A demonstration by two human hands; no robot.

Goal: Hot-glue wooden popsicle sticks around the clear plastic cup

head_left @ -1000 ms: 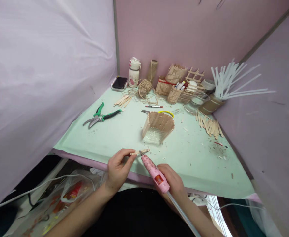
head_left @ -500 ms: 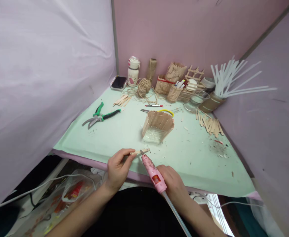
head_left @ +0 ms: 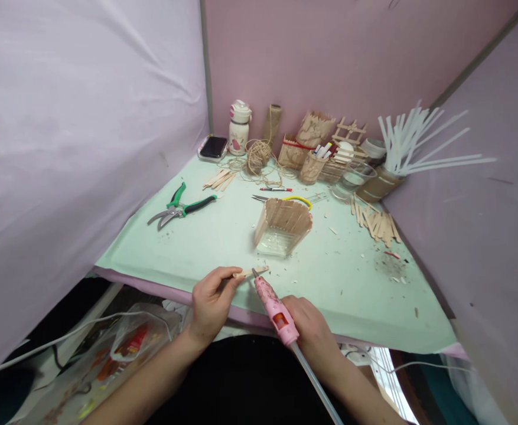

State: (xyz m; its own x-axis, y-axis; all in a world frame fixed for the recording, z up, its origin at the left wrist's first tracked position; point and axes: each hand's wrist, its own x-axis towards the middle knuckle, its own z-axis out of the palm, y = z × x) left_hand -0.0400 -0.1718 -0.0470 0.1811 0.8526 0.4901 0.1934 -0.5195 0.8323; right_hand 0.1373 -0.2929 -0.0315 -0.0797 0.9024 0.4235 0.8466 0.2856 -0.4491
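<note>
Between thumb and fingers, my left hand pinches one end of a wooden craft stick near the table's front edge. My right hand is wrapped round a pink hot glue gun with a long clear glue stick coming out of its back. The gun's metal nozzle touches or hovers right over the craft stick; I cannot tell which. Just beyond the hands stands a basket with craft-stick walls and a clear bottom, its near side open.
Green-handled pruning shears lie at left, yellow-handled scissors behind the basket. Loose craft sticks lie at right. Along the back are a phone, a bottle, twine, a pen cup and glue sticks in a container.
The glue gun's nozzle has shifted very slightly to the right along the craft stick. Both hands otherwise keep their hold, and nothing else has visibly moved.
</note>
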